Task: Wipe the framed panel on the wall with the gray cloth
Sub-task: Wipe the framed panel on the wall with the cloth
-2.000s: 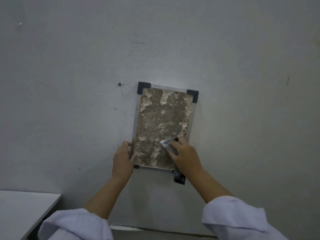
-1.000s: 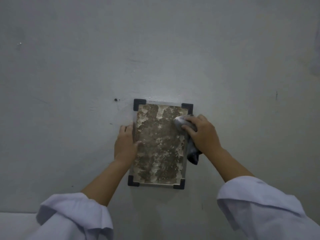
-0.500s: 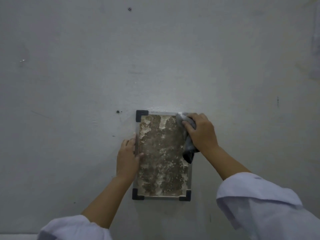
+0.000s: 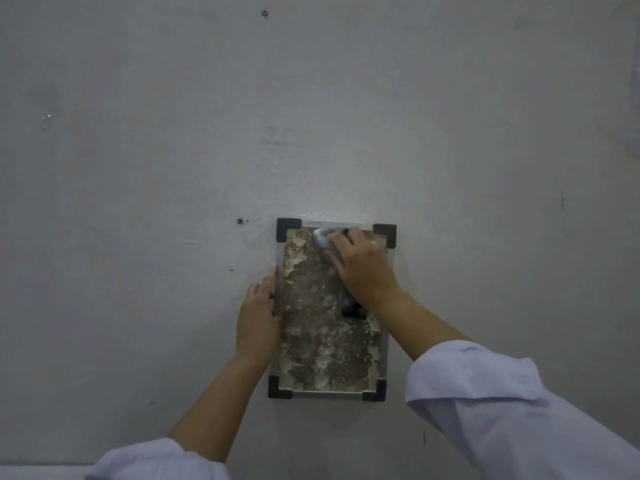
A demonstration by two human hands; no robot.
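Observation:
A framed panel (image 4: 322,344) hangs on the gray wall, with a mottled brown and white surface and black corner pieces. My right hand (image 4: 363,268) grips the gray cloth (image 4: 323,239) and presses it against the panel's top edge, left of the top right corner. A dark end of the cloth hangs below that hand. My left hand (image 4: 258,317) holds the panel's left edge at mid height, fingers on the wall side and thumb on the front.
The wall (image 4: 138,150) is plain gray, with a small screw (image 4: 239,221) left of the panel's top and another screw (image 4: 264,12) high up. A pale strip of surface (image 4: 41,472) shows at the bottom left.
My right hand rose with the cloth from the panel's lower part to the top right corner, then slid left along the top edge. My left hand moved up the left edge.

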